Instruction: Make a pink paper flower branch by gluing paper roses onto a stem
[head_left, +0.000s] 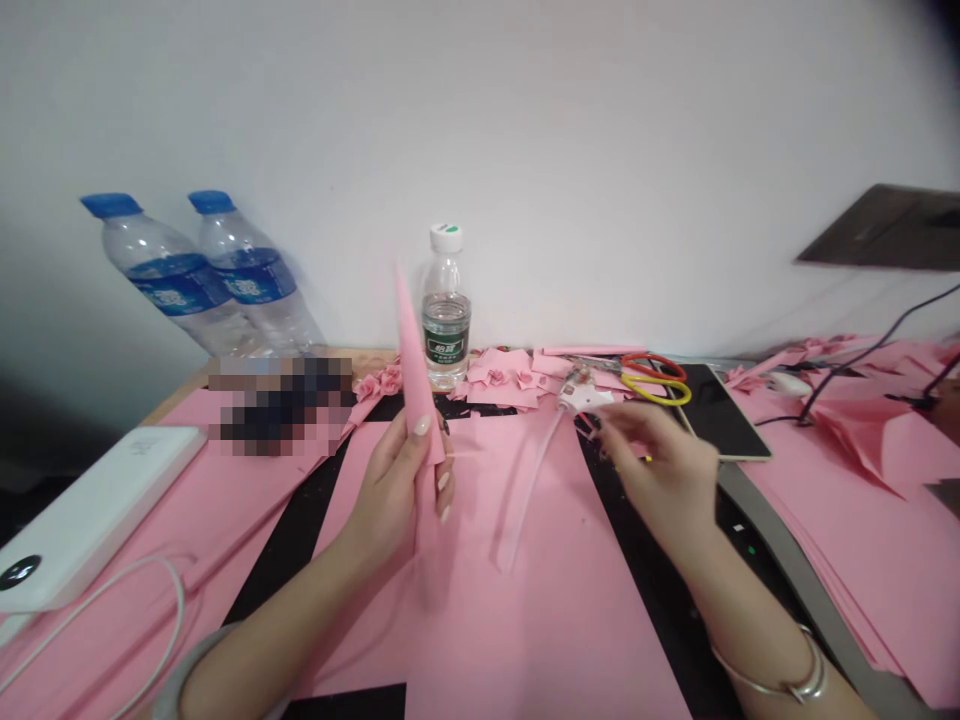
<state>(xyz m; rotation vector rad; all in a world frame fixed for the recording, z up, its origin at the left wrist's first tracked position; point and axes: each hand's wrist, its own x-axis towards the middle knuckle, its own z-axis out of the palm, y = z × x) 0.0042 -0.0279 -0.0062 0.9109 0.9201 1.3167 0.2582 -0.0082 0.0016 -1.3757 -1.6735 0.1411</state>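
My left hand (401,475) is wrapped around a narrow cone of rolled pink paper (411,360), held upright with its tip pointing up. To the right, the fingers of my right hand (660,465) are pinched together at the upper end of a pale translucent strip (529,495), which hangs down and is blurred. Just behind those fingers lies a small white patterned item (581,395), partly hidden. Beneath both hands is a large pink paper sheet (555,620) on a black surface.
A small water bottle (447,310) stands against the wall, and two larger bottles (247,280) lean at the left. Scissors (656,385) with red and yellow handles lie near a phone (724,412). A white power bank (97,515) is at the left; stacked pink sheets (847,560) are at the right.
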